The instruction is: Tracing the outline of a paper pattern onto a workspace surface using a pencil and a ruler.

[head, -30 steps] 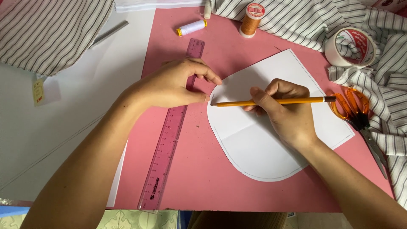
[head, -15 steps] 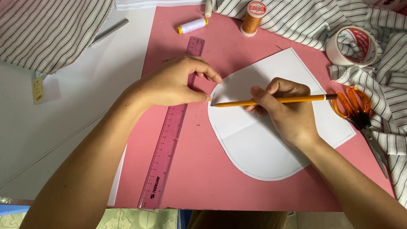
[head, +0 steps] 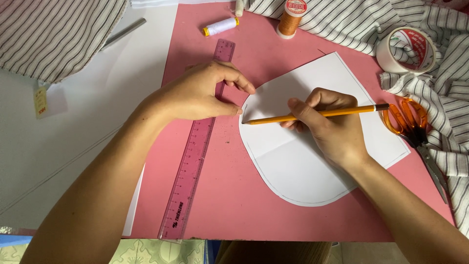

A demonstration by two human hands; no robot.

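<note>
Gripping an orange pencil [head: 317, 115], the right hand [head: 332, 129] rests on the white paper pattern [head: 303, 166]. The left hand [head: 200, 93], fingers curled and holding nothing, presses the pink ruler [head: 193, 161].

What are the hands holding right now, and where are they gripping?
The right hand grips an orange pencil near the middle of its shaft. The left hand holds nothing; it presses on the pink ruler.
</note>
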